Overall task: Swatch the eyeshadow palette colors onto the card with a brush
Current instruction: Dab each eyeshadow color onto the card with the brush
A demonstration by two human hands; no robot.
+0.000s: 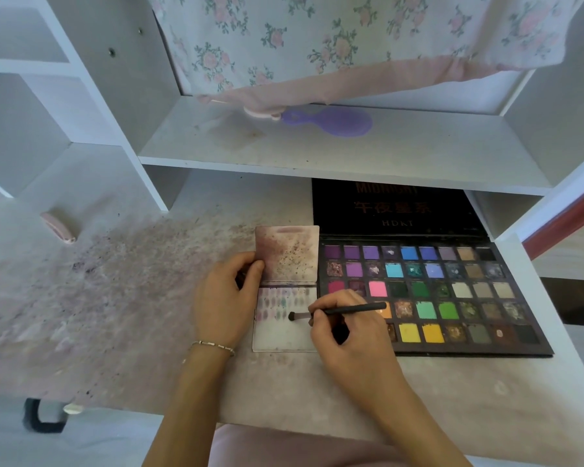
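Right hand (pixel 344 328) pinches the brush (pixel 338 312), left hand (pixel 225 298) grips the card (pixel 284 335). Keep strokes short, inside the bare patch.

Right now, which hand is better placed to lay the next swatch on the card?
Right. The right hand grips the brush, its tip over the card beside the swatches. The left hand holds the card's edge, steadying it.

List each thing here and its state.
Palette: open, lid up.
Card: folded open, part swatched.
Brush: tip on card.
Left hand: grips card's edge.
Right hand: holds brush.
Purple hairbrush: lying on shelf.
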